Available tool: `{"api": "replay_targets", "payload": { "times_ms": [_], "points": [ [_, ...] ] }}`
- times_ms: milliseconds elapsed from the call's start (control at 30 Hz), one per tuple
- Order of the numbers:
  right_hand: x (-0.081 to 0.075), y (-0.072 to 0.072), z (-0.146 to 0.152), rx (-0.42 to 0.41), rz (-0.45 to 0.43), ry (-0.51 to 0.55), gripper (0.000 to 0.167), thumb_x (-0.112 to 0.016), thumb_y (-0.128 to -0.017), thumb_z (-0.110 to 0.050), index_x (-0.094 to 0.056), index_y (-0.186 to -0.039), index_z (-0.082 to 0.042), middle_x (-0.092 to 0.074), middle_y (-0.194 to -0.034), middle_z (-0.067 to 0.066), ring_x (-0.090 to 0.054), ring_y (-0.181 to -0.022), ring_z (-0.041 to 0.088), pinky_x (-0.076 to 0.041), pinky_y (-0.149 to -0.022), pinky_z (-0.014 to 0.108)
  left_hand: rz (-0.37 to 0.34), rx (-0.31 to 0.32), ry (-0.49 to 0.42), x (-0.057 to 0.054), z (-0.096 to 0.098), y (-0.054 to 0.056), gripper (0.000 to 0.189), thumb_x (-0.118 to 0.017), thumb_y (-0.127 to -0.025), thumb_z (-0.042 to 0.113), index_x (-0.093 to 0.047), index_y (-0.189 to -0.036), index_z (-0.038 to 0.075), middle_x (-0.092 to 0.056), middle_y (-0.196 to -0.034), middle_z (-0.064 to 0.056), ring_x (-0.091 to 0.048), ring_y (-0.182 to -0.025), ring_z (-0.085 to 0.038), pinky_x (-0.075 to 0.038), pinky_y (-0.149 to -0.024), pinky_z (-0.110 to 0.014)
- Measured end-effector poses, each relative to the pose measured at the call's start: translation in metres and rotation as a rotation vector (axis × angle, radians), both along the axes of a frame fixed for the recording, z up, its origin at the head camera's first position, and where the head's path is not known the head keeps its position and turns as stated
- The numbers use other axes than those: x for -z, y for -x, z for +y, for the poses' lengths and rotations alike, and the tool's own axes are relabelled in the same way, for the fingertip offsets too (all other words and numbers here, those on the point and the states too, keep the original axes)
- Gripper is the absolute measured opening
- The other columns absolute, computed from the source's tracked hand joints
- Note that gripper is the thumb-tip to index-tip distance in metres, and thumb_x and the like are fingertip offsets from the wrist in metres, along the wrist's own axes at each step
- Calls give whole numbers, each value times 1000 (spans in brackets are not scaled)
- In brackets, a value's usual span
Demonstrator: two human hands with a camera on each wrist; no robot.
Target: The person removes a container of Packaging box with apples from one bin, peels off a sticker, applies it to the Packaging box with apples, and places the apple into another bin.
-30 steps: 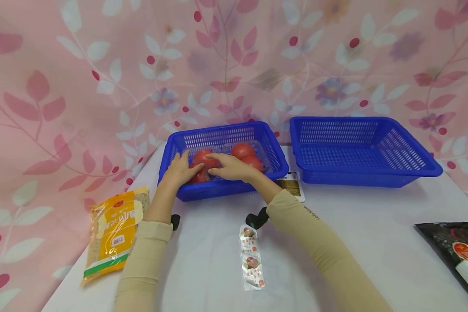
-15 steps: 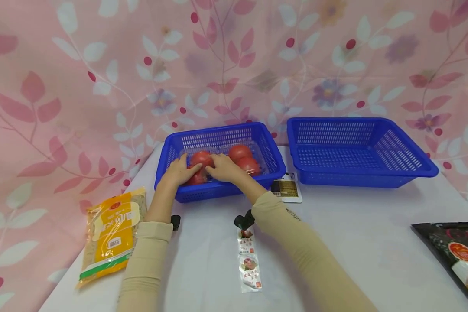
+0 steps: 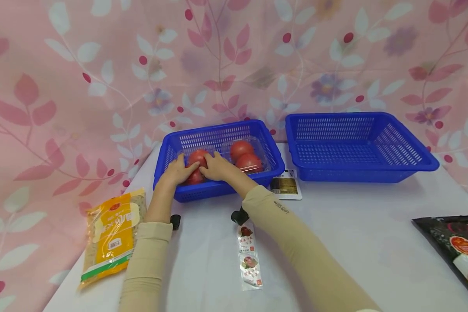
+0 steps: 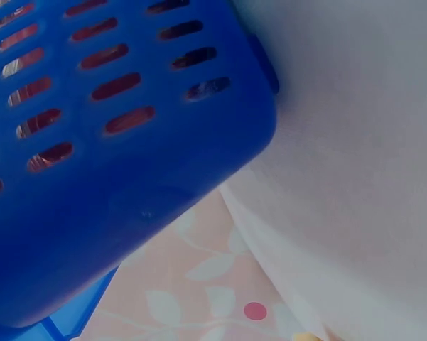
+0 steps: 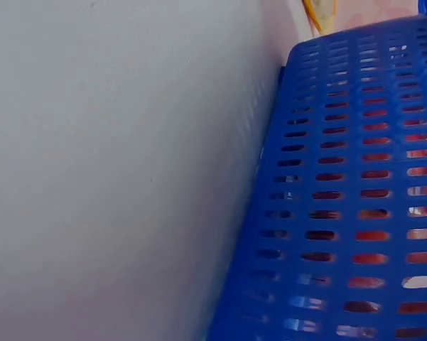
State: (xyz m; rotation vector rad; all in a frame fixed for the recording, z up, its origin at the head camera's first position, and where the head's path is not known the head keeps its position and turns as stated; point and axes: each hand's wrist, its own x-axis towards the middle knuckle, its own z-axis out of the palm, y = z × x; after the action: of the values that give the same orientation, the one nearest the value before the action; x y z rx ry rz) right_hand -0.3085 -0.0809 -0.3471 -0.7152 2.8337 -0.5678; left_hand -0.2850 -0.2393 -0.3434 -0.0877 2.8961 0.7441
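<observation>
In the left blue basket (image 3: 196,190), a clear plastic box of red tomatoes (image 3: 197,158) sits at the left side. My left hand (image 3: 175,172) grips its left side, the thumb over its front part. From the right, my right hand (image 3: 218,168) holds the same box, fingers at its right edge and thumb close to the left thumb. Beside it lies a second clear box of tomatoes (image 3: 249,162). Both wrist views show the basket's slotted wall (image 4: 149,156) with red behind the slots, and the hands are out of sight there.
A second blue basket (image 3: 359,175) stands at the right, with a white-edged card (image 3: 286,185) between the baskets. A yellow bag (image 3: 115,234) lies at the left, a black bag (image 3: 452,242) at the right. A strip of fruit stickers (image 3: 251,268) lies in front.
My right hand has come left and down onto the left tomato box, uncovering more of the second box. My left hand stays almost in place.
</observation>
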Motion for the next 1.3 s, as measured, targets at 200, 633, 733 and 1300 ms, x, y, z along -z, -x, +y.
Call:
{"api": "replay_targets", "payload": {
  "times_ms": [200, 633, 733, 1300],
  "points": [
    [3, 4, -2, -3, 5, 20, 59, -41, -94, -39, -28, -143, -10, -20, -147, 21, -34, -128, 36, -29, -103, 49, -2, 2, 10, 2, 0, 1, 83, -36, -93, 53, -5, -144, -4, -15, -143, -34, -12, -132, -48, -16, -102, -61],
    [7, 9, 0, -55, 19, 56, 60, -44, -94, -40, -30, -141, -5, -26, -144, 25, -33, -129, 36, -31, -102, 47, 12, 0, 9, 2, 1, -2, 83, -38, -92, 53, -7, -145, -3, -17, -143, -34, -16, -131, -47, -18, -102, -61],
    [7, 9, 0, -70, 16, 57, 61, -45, -94, -40, -30, -141, -4, -26, -143, 26, -34, -128, 36, -32, -101, 48, 14, 3, 14, 2, 1, -3, 82, -38, -93, 52, -7, -144, -4, -17, -143, -34, -16, -131, -47, -18, -102, -61],
    [0, 11, 2, -45, 31, 98, 60, -44, -94, -37, -31, -141, -4, -27, -144, 22, -28, -130, 40, -24, -104, 53, 100, 68, 26, -5, 1, 1, 74, -42, -93, 49, -23, -143, -2, -27, -143, -26, -19, -132, -43, -20, -103, -58]
  ]
}}
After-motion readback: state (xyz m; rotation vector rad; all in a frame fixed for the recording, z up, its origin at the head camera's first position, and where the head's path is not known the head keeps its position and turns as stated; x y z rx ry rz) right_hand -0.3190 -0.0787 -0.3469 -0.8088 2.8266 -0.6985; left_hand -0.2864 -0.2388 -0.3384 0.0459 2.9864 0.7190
